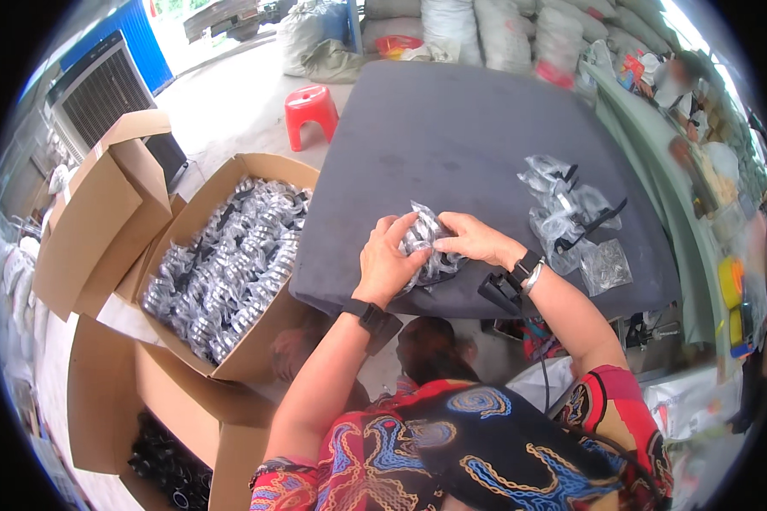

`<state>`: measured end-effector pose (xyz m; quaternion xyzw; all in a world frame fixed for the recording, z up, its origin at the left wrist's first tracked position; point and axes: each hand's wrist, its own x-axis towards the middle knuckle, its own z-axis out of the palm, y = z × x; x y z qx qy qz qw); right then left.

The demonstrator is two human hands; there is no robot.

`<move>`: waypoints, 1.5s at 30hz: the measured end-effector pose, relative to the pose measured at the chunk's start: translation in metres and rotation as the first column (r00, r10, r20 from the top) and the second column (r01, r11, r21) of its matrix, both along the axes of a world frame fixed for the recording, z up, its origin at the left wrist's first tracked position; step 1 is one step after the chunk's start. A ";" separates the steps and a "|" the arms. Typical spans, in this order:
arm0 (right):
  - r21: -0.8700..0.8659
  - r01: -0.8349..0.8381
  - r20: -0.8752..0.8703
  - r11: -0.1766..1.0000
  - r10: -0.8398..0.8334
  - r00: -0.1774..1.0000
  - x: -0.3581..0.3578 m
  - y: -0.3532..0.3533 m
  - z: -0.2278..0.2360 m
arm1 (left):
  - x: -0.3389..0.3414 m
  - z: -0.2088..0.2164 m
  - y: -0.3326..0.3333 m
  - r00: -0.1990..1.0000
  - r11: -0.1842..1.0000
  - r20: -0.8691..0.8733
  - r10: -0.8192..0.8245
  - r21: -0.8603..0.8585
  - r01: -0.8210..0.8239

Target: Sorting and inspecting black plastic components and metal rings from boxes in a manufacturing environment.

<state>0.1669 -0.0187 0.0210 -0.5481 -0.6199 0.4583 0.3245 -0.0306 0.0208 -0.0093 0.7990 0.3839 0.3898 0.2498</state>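
Note:
Near the front edge of the grey-covered table (460, 128), my left hand (385, 262) and my right hand (479, 240) are closed around a clear plastic bag of shiny metal parts (424, 228). The left fingers press it from one side, and the right thumb and fingers pinch it from the other. Some dark pieces show under the bag; their kind is hard to make out. To the right lie several clear bags with metal and black parts (562, 204). Beside them is a flat clear bag of small metal pieces, like screws (607, 266).
Left of the table stands a cardboard box (164, 330) full of bagged metal parts. A nearer box (102, 392) holds black parts. Beyond are a red stool (309, 109), an air cooler (102, 89) and stacked sacks (452, 30). Another person (675, 89) sits at the far right.

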 end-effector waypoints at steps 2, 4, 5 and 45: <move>-0.022 -0.002 -0.057 1.000 0.000 0.998 -0.001 0.000 -0.002 | 0.000 0.001 0.000 1.000 1.000 0.015 -0.022 -0.017 0.022; -0.046 -0.017 -0.112 0.999 0.011 0.994 -0.005 0.001 -0.004 | -0.002 0.000 0.002 0.999 0.999 0.033 -0.031 -0.035 0.032; -0.054 -0.031 -0.195 0.998 0.020 0.981 -0.006 0.001 -0.006 | -0.002 -0.003 0.005 0.996 0.997 0.073 -0.061 -0.037 0.063; 0.222 0.005 0.254 0.975 -0.063 0.965 0.050 0.000 0.017 | -0.005 0.004 0.006 0.986 0.988 0.087 -0.143 -0.051 0.148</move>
